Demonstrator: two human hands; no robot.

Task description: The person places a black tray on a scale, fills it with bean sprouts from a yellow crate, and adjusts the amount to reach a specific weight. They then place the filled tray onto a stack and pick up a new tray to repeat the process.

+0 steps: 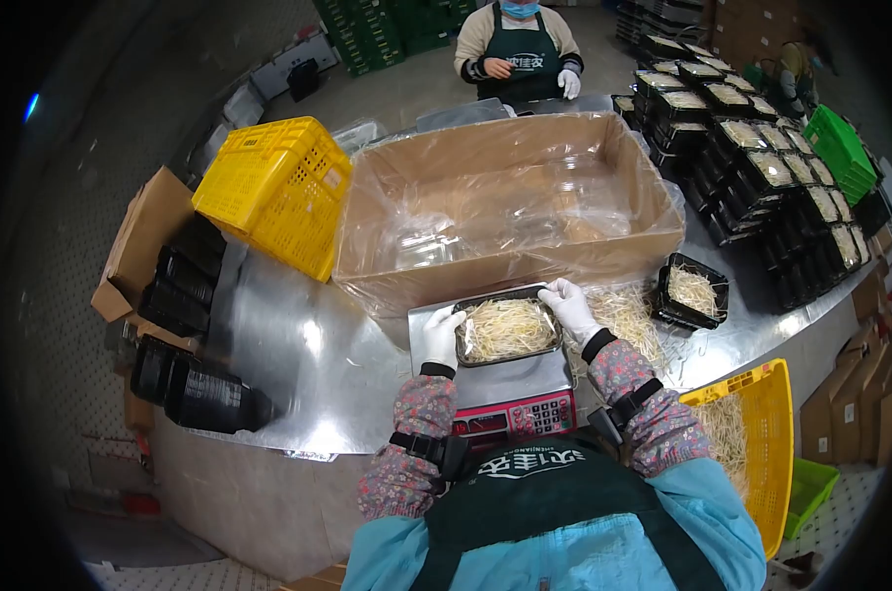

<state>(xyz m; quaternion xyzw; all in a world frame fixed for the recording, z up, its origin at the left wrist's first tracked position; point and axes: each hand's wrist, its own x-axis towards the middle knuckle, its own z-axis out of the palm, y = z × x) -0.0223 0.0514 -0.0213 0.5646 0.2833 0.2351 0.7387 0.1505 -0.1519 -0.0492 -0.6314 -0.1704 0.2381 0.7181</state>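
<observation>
A black plastic tray (513,360) filled with pale bean sprouts (506,327) rests over the metal platform of a red digital scale (539,414). My left hand (440,337), in a white glove, grips the tray's left side. At its upper right corner my right hand (571,309), also gloved, pinches the rim. Loose sprouts (625,320) are piled just right of the scale, under and beside my right forearm. Another black tray (669,312) with sprouts stands tilted to the right of that pile.
Beyond the scale stands a big plastic-lined cardboard box (485,273) holding clear lids. A yellow crate (268,192) leans at its left; empty black trays (209,396) lie farther left. Stacked filled trays (741,187) occupy the right. A yellow basket (776,433) holds sprouts. A person (520,59) stands opposite.
</observation>
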